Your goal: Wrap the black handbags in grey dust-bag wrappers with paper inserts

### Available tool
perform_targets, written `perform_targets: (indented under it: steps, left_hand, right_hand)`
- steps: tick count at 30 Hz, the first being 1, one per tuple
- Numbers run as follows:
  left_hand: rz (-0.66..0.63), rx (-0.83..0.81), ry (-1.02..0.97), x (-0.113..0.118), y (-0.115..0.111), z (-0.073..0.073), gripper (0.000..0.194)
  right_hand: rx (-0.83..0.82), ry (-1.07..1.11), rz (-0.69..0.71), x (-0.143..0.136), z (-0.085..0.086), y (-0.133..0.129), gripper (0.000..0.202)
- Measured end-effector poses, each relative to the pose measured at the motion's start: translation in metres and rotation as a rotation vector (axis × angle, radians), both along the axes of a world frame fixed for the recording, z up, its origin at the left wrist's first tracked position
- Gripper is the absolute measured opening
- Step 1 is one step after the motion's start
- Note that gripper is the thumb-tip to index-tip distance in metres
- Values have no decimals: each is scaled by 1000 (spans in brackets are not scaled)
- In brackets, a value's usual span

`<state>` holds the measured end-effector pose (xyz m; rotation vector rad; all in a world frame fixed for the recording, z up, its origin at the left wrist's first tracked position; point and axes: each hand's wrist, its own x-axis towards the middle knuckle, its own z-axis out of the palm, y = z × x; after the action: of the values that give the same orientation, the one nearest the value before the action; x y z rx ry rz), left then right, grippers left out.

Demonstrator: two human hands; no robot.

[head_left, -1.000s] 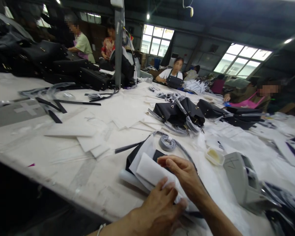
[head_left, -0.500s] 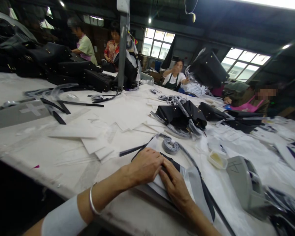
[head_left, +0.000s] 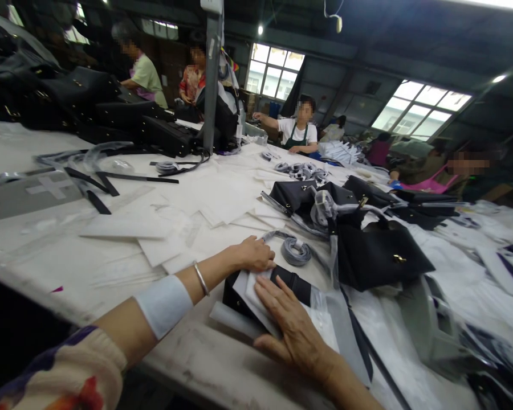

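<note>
A black bag (head_left: pixel 233 296) lies on the table in front of me, with white foam sheets (head_left: pixel 259 302) over it and a clear plastic-wrapped part at its right. My right hand (head_left: pixel 293 324) rests on the sheets, palm down, fingers stretched out. At the bag's far edge is my left hand (head_left: pixel 256 253), its fingers curled down; what they grip, if anything, is hidden. Just beyond that hand, a plastic-wrapped strap (head_left: pixel 277 234) curves toward a wrapped coil (head_left: pixel 296 251). Another black bag with a gold clasp (head_left: pixel 385 256) stands to the right of the coil.
More black bags (head_left: pixel 293 195) lie ahead, and a large pile (head_left: pixel 123 117) is at the back left. Loose white sheets (head_left: pixel 123 228) cover the left. A grey tape dispenser (head_left: pixel 425 319) stands right. A metal post (head_left: pixel 211 85) rises beyond. A co-worker (head_left: pixel 299 128) faces the table.
My hands have moved apart; the right has flattened on the sheets, the left has shifted to the far edge. The bag that a co-worker held up now stands on the table nearer me.
</note>
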<state>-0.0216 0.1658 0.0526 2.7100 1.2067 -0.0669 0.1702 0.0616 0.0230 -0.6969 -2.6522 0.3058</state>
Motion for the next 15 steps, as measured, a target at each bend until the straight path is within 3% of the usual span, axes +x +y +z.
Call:
perform_targets:
  steps: [4, 8, 12, 15]
  left_hand:
    - [126, 22, -34, -7, 6, -16, 27]
    - [172, 72, -139, -20, -4, -26, 26]
    - [184, 151, -302, -38, -31, -15, 19]
    - [140, 137, -414, -56, -71, -3, 27]
  right_hand:
    - [-23, -87, 41, -1, 2, -2, 70]
    - [-64, -137, 129, 2, 3, -2, 67]
    - [-80, -190, 112, -3, 6, -3, 68]
    - [-79, -247, 52, -11, 6, -9, 70]
